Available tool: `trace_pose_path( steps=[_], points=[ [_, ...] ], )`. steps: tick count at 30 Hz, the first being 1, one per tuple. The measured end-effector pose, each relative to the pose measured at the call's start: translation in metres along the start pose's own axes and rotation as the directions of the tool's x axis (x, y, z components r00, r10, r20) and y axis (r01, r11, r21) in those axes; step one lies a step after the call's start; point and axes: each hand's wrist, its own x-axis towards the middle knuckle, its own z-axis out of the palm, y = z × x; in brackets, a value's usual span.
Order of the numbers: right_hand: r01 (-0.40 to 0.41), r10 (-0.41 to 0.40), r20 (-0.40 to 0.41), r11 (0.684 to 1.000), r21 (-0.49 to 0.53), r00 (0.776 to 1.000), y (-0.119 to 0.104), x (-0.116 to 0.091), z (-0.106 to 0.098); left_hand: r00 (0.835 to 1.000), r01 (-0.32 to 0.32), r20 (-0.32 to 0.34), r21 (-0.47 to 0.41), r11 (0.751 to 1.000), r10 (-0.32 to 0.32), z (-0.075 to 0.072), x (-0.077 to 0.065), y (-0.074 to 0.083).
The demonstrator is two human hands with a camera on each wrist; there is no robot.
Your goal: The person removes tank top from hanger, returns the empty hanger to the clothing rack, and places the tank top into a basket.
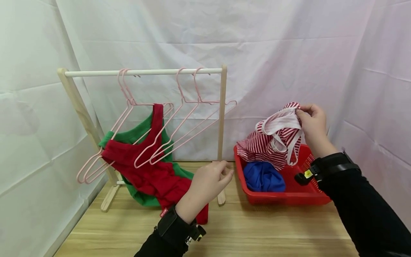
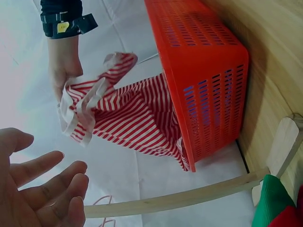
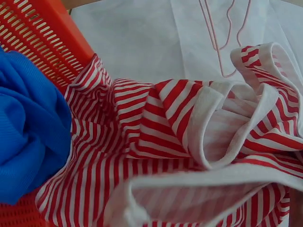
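Note:
My right hand (image 1: 313, 125) pinches a red-and-white striped tank top (image 1: 263, 146) by its white-trimmed edge, above the back of a red plastic basket (image 1: 289, 197). The lower part of the top still hangs into the basket, beside a bunched blue cloth (image 1: 264, 176). In the right wrist view the striped top (image 3: 156, 123) spreads across the picture with its white-bound openings showing. My left hand (image 1: 210, 184) is held in the air in front of the rack, left of the basket. Its fingers (image 2: 49, 189) are loosely bent in the left wrist view, with nothing in them.
A wooden rack with a white rail (image 1: 154, 72) stands at the left. A red tank top (image 1: 138, 160) and a green one (image 1: 138, 134) hang there on pink hangers. Two bare pink hangers (image 1: 179, 121) hang nearer the right post (image 1: 222, 117). White cloth surrounds the wooden table (image 1: 257, 232).

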Motion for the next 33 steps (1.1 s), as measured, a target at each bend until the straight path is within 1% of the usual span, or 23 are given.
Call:
trace_pose_path(
  steps=[2,3,5,7,10,13,17,20,22,25,27,30,33],
  points=[
    [-0.009,0.010,0.003,0.997,-0.075,1.000,0.001,0.000,-0.002,1.000,0.006,-0.004,-0.003,1.000,-0.006,0.000,-0.001,-0.001],
    [-0.015,0.016,0.009,0.992,-0.129,1.000,0.001,0.000,-0.003,1.000,0.009,-0.004,-0.005,1.000,-0.009,0.001,-0.001,-0.001],
    [-0.020,0.029,0.039,0.973,-0.230,0.999,0.002,-0.001,-0.003,1.000,0.015,-0.006,-0.010,1.000,-0.015,0.000,-0.002,-0.002],
    [-0.016,0.042,0.081,0.955,-0.296,0.996,0.004,-0.003,-0.003,1.000,0.019,-0.004,-0.015,1.000,-0.019,0.000,-0.002,-0.002],
    [-0.006,0.058,0.138,0.937,-0.349,0.989,0.010,-0.005,-0.002,1.000,0.021,0.003,-0.025,0.999,-0.021,0.001,-0.003,-0.003],
    [-0.006,0.084,0.176,0.915,-0.403,0.981,0.017,-0.008,0.000,1.000,0.022,0.008,-0.033,0.999,-0.022,0.001,-0.003,-0.003],
    [-0.013,0.146,0.226,0.865,-0.502,0.963,0.026,-0.010,0.001,1.000,0.027,0.010,-0.041,0.999,-0.026,0.001,-0.005,-0.004],
    [-0.020,0.202,0.281,0.842,-0.538,0.938,0.031,-0.011,0.001,1.000,0.027,0.014,-0.042,0.999,-0.027,0.001,-0.006,-0.006],
    [-0.012,0.222,0.328,0.842,-0.539,0.918,0.034,-0.012,0.001,1.000,0.025,0.014,-0.041,0.999,-0.024,0.002,-0.006,-0.006],
    [0.020,0.230,0.396,0.844,-0.536,0.889,0.038,-0.013,0.001,1.000,0.024,0.012,-0.040,0.999,-0.024,0.002,-0.007,-0.007],
    [0.064,0.221,0.443,0.837,-0.543,0.869,0.041,-0.013,0.001,1.000,0.023,0.009,-0.041,0.999,-0.022,0.001,-0.008,-0.007],
    [0.155,0.210,0.515,0.802,-0.576,0.831,0.044,-0.015,0.003,1.000,0.024,0.009,-0.043,0.999,-0.024,0.000,-0.009,-0.007],
    [0.276,0.187,0.582,0.740,-0.613,0.791,0.046,-0.019,0.005,1.000,0.025,0.009,-0.044,0.999,-0.024,0.001,-0.010,-0.008]
  ],
)
